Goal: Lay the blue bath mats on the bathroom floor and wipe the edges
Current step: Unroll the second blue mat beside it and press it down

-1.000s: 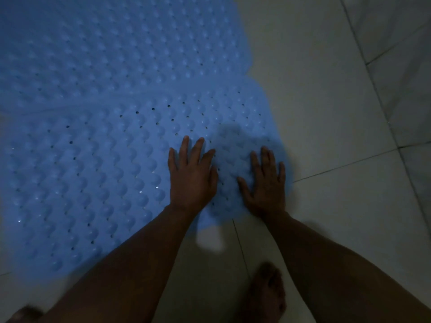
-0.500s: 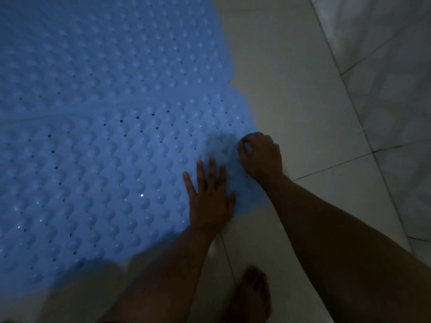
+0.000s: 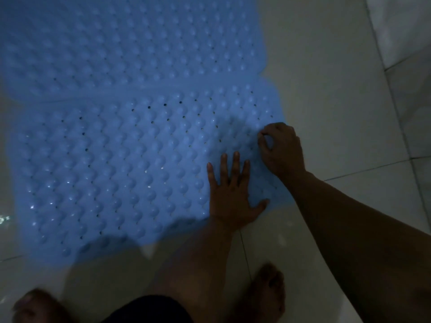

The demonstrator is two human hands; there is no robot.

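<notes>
Two blue bath mats lie flat on the pale tiled floor (image 3: 326,113), both covered in rounded bumps and small holes. The near mat (image 3: 130,173) fills the middle of the view, and the far mat (image 3: 130,43) lies just beyond it, their long edges meeting along a seam with a slight overlap. The left hand (image 3: 231,197) rests palm down on the near mat's near right corner, fingers straight and spread, thumb reaching out along the mat's edge. The right hand (image 3: 282,148) is just beside it, farther along the mat's right edge, with fingers curled under and thumb and forefinger tips drawn together over the mat's surface; in the dim light it is unclear whether they pinch the mat itself or anything else. Both forearms reach in from the lower part of the view. Two bare feet stand on the tiles below the mat, the right foot (image 3: 268,297) near a grout line and the left foot (image 3: 35,306) at the lower left corner.
</notes>
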